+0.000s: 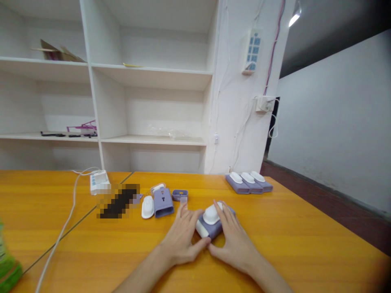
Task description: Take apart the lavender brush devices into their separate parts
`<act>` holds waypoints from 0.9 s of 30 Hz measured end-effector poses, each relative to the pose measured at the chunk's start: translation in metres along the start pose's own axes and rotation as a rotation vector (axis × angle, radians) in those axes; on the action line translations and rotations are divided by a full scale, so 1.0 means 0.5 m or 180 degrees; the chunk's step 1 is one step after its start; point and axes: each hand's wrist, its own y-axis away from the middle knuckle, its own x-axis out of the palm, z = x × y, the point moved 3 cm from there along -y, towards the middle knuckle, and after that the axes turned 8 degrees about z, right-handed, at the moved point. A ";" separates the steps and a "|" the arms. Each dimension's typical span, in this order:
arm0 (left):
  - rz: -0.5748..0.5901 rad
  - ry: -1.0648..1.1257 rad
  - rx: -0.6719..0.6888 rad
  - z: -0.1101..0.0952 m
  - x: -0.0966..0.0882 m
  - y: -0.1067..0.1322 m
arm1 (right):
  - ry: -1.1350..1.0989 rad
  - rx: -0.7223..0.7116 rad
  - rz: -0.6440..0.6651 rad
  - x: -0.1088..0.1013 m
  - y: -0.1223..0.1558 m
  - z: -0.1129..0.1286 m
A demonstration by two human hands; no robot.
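In front of me a purple plastic case (217, 231) lies at an angle on the table, with a white domed oval piece (210, 215) on top and a white end facing me. My left hand (183, 238) is closed against its left side, thumb at the near corner. On the other side my right hand (233, 236) grips the case, its fingers reaching over the top beside the white dome. Both thumbs meet at the near corner. Just behind my left fingertips stands a small clear piece (183, 201); whether they touch it, I cannot tell.
Left of my hands are a purple sleeve (163, 203), a white oval cover (148, 207) and a purple end frame (180, 195). Three purple cases with white domes (249, 184) sit at back right. A power strip (99, 182) trails a white cable (69, 221). Shelves (152, 140) stand behind.
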 end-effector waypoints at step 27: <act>0.0151 0.0222 0.0107 0.005 -0.010 0.006 | -0.0021 -0.0267 0.0096 -0.024 0.005 -0.008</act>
